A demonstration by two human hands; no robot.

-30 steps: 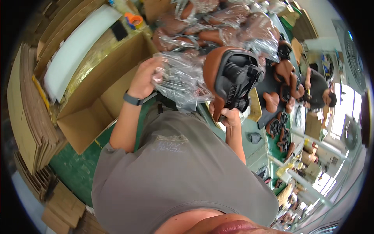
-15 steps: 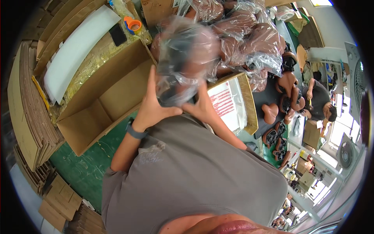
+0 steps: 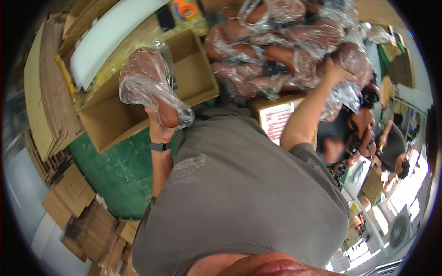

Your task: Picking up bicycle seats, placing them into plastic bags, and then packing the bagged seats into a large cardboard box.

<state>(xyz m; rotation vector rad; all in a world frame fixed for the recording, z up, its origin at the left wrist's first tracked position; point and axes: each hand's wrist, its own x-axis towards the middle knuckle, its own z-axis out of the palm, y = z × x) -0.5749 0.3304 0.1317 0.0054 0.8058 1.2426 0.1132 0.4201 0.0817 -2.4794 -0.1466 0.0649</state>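
A brown bicycle saddle [image 3: 145,69] in a clear plastic bag is held up over the left part of an open cardboard box [image 3: 108,124]. My left hand [image 3: 159,132] is closed round its narrow nose end, with the fingers partly hidden behind the saddle. At the right end of a heap of bagged saddles [image 3: 276,55], my right hand [image 3: 335,72] grips another bagged saddle [image 3: 353,60]; its fingertips are hidden. Black shows through the bag behind the left-hand saddle.
An orange tape roll [image 3: 186,9] lies beyond the box. Flat cardboard stacks [image 3: 43,101] stand at left. A small box with a white, red-printed sheet [image 3: 276,122] sits below the heap. Unbagged saddles [image 3: 363,119] lie at right, near another person [image 3: 393,147].
My hands have parted. The bagged saddle has gone left over the box with my left hand, while my right hand has reached right to the heap. The view has shifted too.
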